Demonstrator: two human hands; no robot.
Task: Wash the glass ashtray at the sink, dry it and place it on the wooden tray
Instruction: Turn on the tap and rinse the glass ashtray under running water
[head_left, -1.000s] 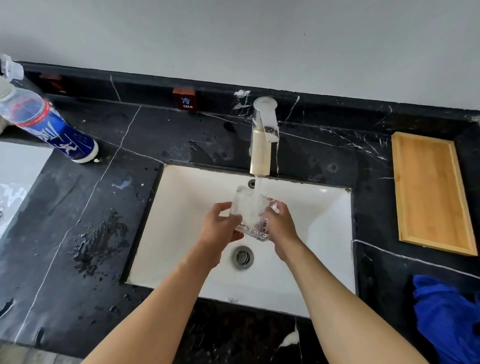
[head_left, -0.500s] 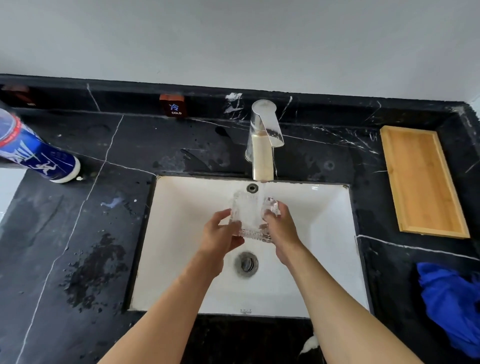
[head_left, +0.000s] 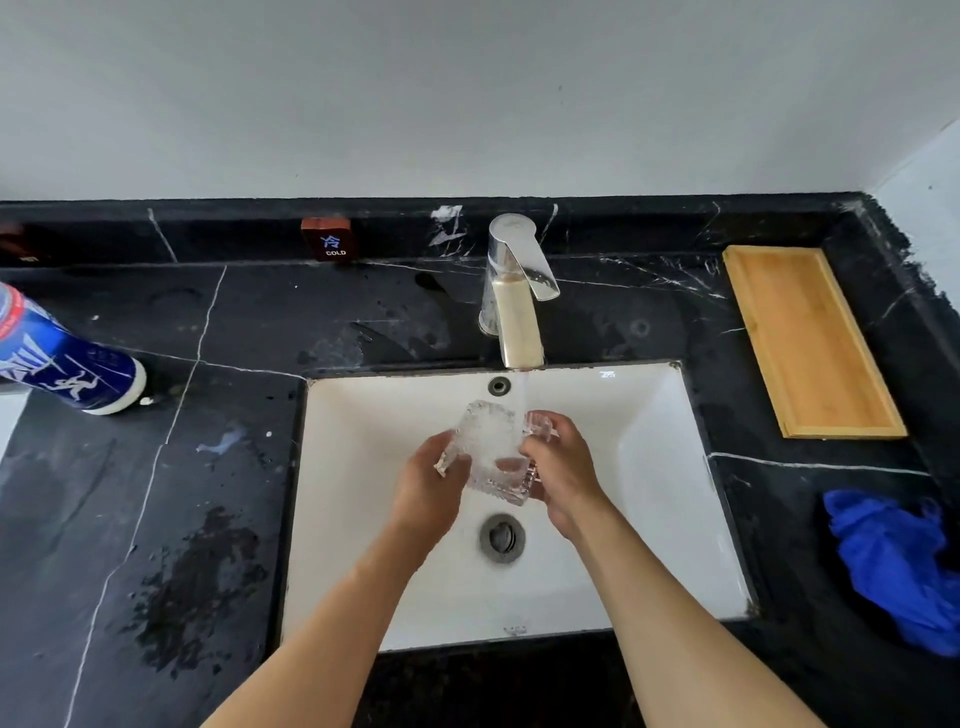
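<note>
I hold the square, ribbed glass ashtray (head_left: 491, 452) tilted over the white sink (head_left: 363, 519), just under the faucet (head_left: 517, 306). Water runs from the spout onto the ashtray's upper right part. My left hand (head_left: 426, 493) grips its left edge and my right hand (head_left: 563, 475) grips its right edge. The wooden tray (head_left: 808, 338) lies on the black counter at the right, with nothing on it. A crumpled blue cloth (head_left: 893, 561) lies in front of the tray, near the right edge of view.
A blue and white bottle (head_left: 67, 369) stands at the left on the black marble counter (head_left: 156, 467), with wet patches in front of it. A small "COLD" sign (head_left: 330, 239) leans on the backsplash. The drain (head_left: 501, 538) sits below my hands.
The view has shifted rightwards and slightly down, so the bottle slid toward the left edge. Both hands keep the ashtray under the running water, turning it a little.
</note>
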